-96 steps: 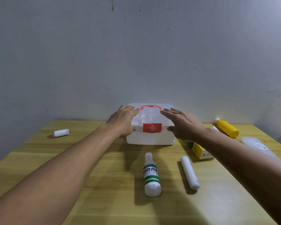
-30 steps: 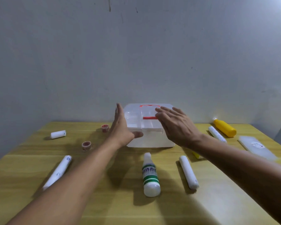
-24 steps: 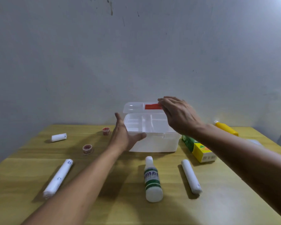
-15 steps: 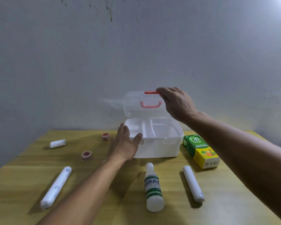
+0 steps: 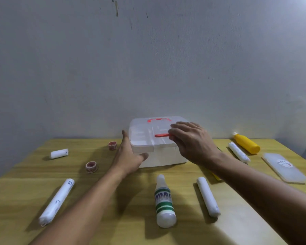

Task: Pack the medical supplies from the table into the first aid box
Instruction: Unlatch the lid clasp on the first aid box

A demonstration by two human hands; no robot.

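1. I am looking down over a yellow wooden table (image 5: 16,195) with the first aid box (image 5: 159,147) sitting at the far middle, against the wall.
2. My left hand (image 5: 129,156) is bracing the box's left side, fingers spread flat along the wall and thumb tucked under the front edge, gripping nothing.
3. My right hand (image 5: 193,140) is resting on the translucent lid (image 5: 148,131), fingertips meeting the red latch (image 5: 162,135); whether they are pinching it I cannot tell.
4. The lid is lying almost flat, so I am judging the opening as unfinished.
5. The nearest supplies are lying nearer than both hands: the green-banded bottle (image 5: 163,202) and a white roll (image 5: 208,198), long axes running near to far.
6. The right hand is closer to both; a longer roll (image 5: 57,200) is lying near left.
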